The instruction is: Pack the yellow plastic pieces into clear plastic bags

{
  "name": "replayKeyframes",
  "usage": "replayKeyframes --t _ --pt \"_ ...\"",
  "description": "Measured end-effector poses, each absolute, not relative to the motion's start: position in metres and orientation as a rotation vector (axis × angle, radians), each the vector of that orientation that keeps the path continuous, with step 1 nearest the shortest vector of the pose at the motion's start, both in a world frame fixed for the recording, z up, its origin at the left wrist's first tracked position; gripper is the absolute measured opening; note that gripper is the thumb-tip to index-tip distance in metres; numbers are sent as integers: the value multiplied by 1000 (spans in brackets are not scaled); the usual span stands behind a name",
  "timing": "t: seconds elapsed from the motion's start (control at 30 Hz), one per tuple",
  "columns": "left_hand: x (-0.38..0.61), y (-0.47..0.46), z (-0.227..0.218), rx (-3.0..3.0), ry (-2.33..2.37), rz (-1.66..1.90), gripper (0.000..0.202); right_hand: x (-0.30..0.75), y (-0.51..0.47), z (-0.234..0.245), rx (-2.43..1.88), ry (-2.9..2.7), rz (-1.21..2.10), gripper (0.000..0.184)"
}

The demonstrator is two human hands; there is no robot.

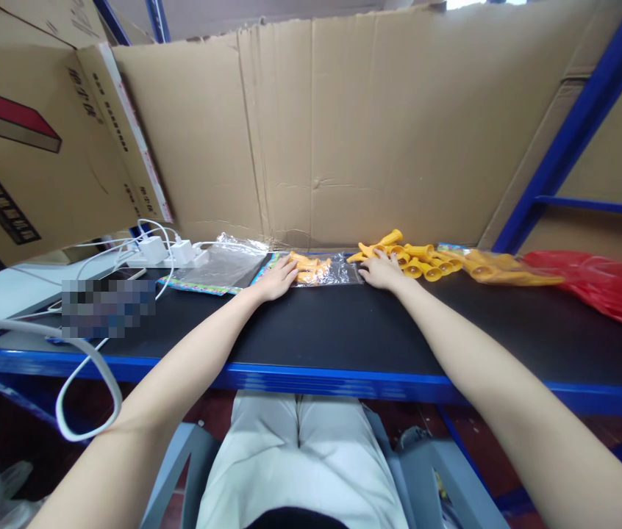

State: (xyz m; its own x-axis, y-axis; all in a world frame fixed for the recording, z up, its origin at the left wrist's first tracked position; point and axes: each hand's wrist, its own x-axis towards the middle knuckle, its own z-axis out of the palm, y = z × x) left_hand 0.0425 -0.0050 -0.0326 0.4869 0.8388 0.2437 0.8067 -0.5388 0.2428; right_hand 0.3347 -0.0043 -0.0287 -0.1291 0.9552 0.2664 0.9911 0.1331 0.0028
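Note:
My left hand (276, 280) lies flat, fingers stretched out, on the left end of a clear plastic bag (338, 272) that holds several orange trumpet-shaped toys (309, 267). My right hand (380, 270) rests palm down at the bag's right end, fingers spread and touching the edge of a loose heap of yellow-orange toy trumpets (413, 259). Both hands sit at the back of the black table top (311, 323), against the cardboard wall.
A stack of clear bags with colourful edges (217, 270) lies to the left, beside white chargers and cables (159, 251). A filled bag of trumpets (501, 268) and red plastic (606, 286) lie to the right. Cardboard (311, 132) walls the back; a blue rack post (570, 132) rises at right.

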Motion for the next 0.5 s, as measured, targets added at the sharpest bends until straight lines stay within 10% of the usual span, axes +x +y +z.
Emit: replayKeyframes --t 0.17,0.5 --pt "42 -7 -31 2637 1450 519 63 330 -11 -24 -1910 -2035 -536 53" --pt "43 -10 -29 2616 1460 499 62 334 -6 -26 -2022 -1966 -861 38"
